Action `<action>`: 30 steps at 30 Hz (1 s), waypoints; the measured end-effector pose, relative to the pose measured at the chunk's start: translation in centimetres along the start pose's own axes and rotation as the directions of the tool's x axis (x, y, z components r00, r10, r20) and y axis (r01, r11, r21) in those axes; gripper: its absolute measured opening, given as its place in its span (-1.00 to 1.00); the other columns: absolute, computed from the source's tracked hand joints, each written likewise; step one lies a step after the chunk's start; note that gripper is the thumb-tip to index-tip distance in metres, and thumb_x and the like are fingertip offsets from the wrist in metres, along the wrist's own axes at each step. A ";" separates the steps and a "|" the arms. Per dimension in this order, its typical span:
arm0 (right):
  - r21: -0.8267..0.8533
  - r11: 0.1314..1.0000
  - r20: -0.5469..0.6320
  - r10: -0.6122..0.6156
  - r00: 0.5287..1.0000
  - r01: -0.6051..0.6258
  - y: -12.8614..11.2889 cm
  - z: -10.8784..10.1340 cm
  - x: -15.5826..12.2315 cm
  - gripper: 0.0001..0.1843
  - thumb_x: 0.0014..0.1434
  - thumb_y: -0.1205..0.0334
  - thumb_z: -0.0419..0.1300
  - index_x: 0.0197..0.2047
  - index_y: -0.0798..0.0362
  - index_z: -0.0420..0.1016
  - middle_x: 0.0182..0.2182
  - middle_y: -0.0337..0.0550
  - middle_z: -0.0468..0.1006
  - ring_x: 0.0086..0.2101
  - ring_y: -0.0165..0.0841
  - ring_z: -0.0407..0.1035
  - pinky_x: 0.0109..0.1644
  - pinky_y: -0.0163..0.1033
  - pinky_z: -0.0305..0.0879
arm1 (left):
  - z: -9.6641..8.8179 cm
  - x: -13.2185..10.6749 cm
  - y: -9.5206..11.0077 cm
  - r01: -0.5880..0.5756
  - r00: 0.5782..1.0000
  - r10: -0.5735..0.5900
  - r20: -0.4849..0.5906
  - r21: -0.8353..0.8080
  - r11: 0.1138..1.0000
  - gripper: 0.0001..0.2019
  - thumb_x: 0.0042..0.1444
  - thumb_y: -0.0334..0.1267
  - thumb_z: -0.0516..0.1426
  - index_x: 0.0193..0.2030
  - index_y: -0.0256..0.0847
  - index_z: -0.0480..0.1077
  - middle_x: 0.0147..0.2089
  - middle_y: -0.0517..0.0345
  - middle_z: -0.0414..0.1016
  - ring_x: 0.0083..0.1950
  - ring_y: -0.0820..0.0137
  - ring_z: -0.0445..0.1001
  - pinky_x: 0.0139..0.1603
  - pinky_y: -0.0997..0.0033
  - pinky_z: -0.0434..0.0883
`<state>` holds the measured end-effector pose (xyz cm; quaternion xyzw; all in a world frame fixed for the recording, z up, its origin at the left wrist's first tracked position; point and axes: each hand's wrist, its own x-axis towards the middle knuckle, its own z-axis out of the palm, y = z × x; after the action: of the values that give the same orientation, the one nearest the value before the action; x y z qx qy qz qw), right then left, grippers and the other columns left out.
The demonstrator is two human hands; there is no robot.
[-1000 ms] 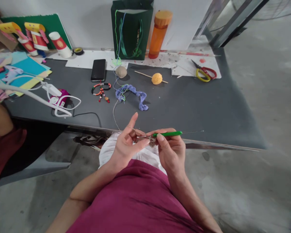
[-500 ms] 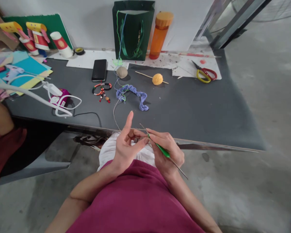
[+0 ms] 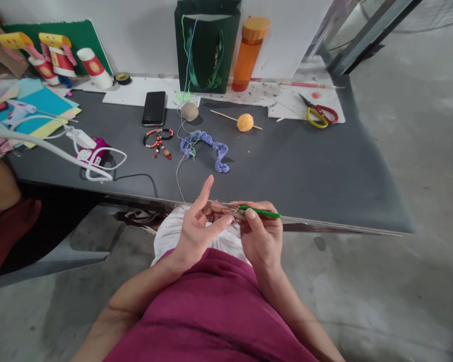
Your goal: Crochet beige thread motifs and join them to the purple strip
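Over my lap at the table's front edge, my left hand [image 3: 196, 226] pinches a small piece of beige crochet work [image 3: 238, 214], with its index finger raised. Close beside it, my right hand [image 3: 263, 234] grips a crochet hook [image 3: 264, 212] by its green handle; the hook lies nearly level, its thin metal tip toward the left hand. A strand of beige yarn [image 3: 177, 176] runs from my left hand up to a beige yarn ball [image 3: 190, 112]. Ahead on the table rests a strip of blue-purple crochet [image 3: 211, 143].
Behind stand a dark green paper bag [image 3: 204, 55] and an orange bottle [image 3: 250, 55]. A yellow yarn ball [image 3: 245, 122] on a stick, scissors [image 3: 319, 113], a phone [image 3: 154, 108] and a beaded bracelet [image 3: 158, 141] lie about. White cables [image 3: 98, 171] and another person's arm [image 3: 0, 176] are left.
My right hand has rolled over, swinging the crochet hook from a steep slant to nearly level. The beige crochet work shows more now. My left hand has barely moved.
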<state>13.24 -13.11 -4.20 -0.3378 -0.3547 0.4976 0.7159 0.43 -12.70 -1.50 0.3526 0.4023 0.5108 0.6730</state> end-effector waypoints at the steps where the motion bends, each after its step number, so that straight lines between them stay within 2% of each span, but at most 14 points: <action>1: 0.011 1.000 -0.002 0.016 1.000 -0.016 -0.1 0.0 0.0 -0.90 0.21 0.10 0.50 -0.21 -0.20 0.70 -0.33 -0.33 0.80 -0.40 -0.37 0.67 -0.39 -0.31 0.55 | 0.0 0.0 0.0 0.000 1.000 0.000 0.001 0.002 1.000 -0.07 0.06 -0.36 0.43 0.55 -0.01 0.21 -0.26 0.26 0.68 -0.20 0.41 0.59 -0.02 0.37 0.51; 7: 0.090 0.991 -0.041 0.099 0.994 -0.095 -0.5 0.3 0.0 -0.87 0.14 0.10 0.55 -0.26 -0.18 0.71 -0.33 -0.33 0.80 -0.43 -0.41 0.62 -0.40 -0.35 0.51 | 0.0 -0.2 0.1 -0.006 1.000 0.006 0.025 -0.011 1.000 -0.13 0.12 -0.35 0.39 0.55 -0.03 0.21 -0.21 0.25 0.70 -0.17 0.43 0.61 0.03 0.39 0.53; 11: 0.129 0.983 -0.060 0.140 0.988 -0.132 -0.7 0.4 0.1 -0.85 0.10 0.09 0.57 -0.30 -0.17 0.71 -0.34 -0.35 0.79 -0.46 -0.47 0.58 -0.38 -0.40 0.49 | -0.1 -0.1 0.0 -0.013 0.999 0.015 0.045 -0.038 0.999 -0.13 0.13 -0.34 0.38 0.56 -0.03 0.20 -0.22 0.24 0.69 -0.21 0.44 0.60 -0.03 0.39 0.56; 17: 0.132 0.976 -0.042 0.178 0.983 -0.171 -0.8 0.1 0.2 -0.84 0.11 0.07 0.56 -0.29 -0.15 0.70 -0.36 -0.34 0.78 -0.41 -0.45 0.60 -0.29 -0.37 0.53 | -0.4 -0.1 -0.2 -0.025 0.999 0.025 0.027 -0.024 0.999 -0.13 0.13 -0.34 0.39 0.56 -0.05 0.21 -0.23 0.23 0.65 -0.22 0.44 0.57 -0.06 0.40 0.55; 23: 0.090 0.979 -0.045 0.187 0.981 -0.182 -0.7 -0.2 0.2 -0.80 0.11 0.04 0.56 -0.29 -0.13 0.68 -0.36 -0.31 0.75 -0.39 -0.42 0.58 -0.26 -0.32 0.54 | -0.5 -0.2 -0.2 -0.032 0.999 0.032 0.007 -0.016 0.999 -0.18 0.11 -0.32 0.41 0.51 -0.02 0.30 -0.24 0.25 0.59 -0.25 0.46 0.53 -0.12 0.43 0.53; 30: -0.017 0.994 -0.029 0.108 0.994 -0.109 -0.6 -0.5 0.3 -0.79 0.20 -0.03 0.47 -0.26 -0.13 0.64 -0.40 -0.30 0.69 -0.46 -0.41 0.48 -0.43 -0.31 0.39 | -0.5 -0.3 0.0 -0.016 1.000 0.016 -0.009 -0.008 1.000 -0.21 0.09 -0.28 0.41 0.48 -0.03 0.35 -0.22 0.21 0.60 -0.23 0.45 0.50 -0.13 0.41 0.50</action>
<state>14.04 -13.02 -3.95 -0.3702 -0.3303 0.5276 0.6895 -0.11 -13.00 -1.65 0.3509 0.4004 0.5194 0.6684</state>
